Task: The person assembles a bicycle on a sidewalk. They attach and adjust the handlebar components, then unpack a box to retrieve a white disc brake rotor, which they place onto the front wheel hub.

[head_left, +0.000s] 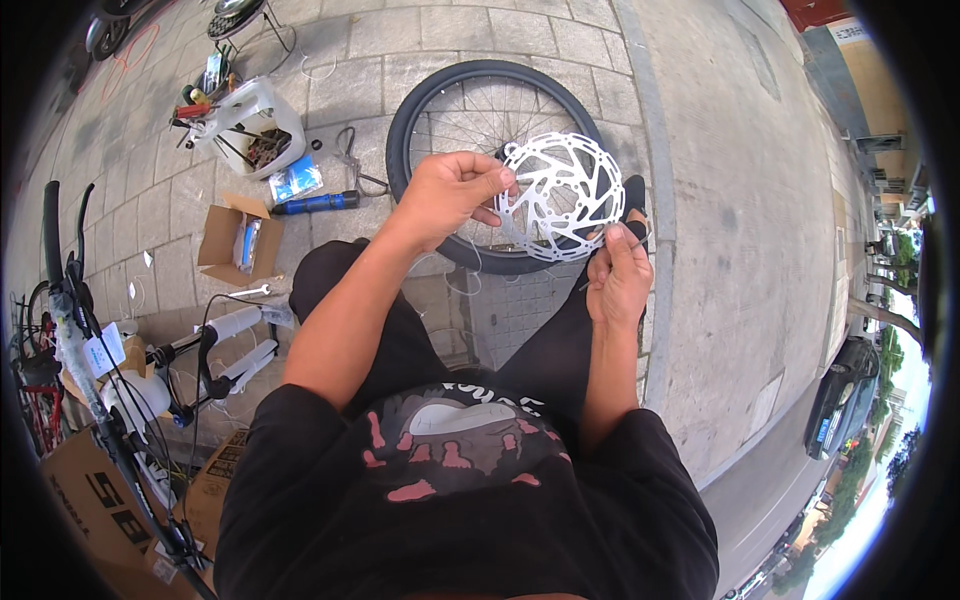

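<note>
A silvery-white disc brake rotor (545, 197) with cut-out arms is held up in front of me, above a bicycle wheel (402, 150) that lies on the paving. My left hand (452, 197) pinches the rotor's left edge between thumb and fingers. At its lower right edge, my right hand (618, 278) grips it with thumb and curled fingers. Something thin and dark sticks out beside the right fingers; its kind is too small to tell. The rotor hides part of the wheel's hub and spokes.
Left of the wheel stand a cut-open white plastic jug (285, 118) with tools, a blue cylindrical tool (316, 203) and an open cardboard box (212, 240). A spanner (250, 291) lies closer. A partly wrapped bicycle (75, 340) stands at far left; a dark car (842, 395) is far right.
</note>
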The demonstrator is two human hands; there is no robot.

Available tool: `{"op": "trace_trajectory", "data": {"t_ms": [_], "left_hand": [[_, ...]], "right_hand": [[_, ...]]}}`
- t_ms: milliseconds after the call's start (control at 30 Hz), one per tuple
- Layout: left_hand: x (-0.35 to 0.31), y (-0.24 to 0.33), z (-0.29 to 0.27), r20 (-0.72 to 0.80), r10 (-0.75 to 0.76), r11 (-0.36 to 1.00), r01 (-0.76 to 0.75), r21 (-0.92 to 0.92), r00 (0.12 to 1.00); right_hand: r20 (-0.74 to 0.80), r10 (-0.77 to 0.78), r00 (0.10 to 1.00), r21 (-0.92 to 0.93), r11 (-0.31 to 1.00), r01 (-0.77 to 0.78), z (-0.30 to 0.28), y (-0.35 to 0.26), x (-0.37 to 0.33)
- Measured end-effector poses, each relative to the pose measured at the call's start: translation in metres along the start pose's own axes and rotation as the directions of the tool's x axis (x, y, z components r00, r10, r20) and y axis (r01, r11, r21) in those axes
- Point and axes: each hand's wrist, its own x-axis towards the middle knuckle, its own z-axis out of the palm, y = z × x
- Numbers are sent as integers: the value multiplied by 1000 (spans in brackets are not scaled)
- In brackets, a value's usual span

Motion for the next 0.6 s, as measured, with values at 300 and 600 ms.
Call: {"op": "trace_trajectory", "data": {"t_ms": [300,600], "left_hand": [[4,-4,4,-142,-23,1000,23,0,990],[10,-13,-3,-204,-135,988,116,-105,969]], "right_hand": [[24,41,999,-82,996,-38,-2,3,3],[79,161,984,-123,981,-151,-17,29,15]]}}
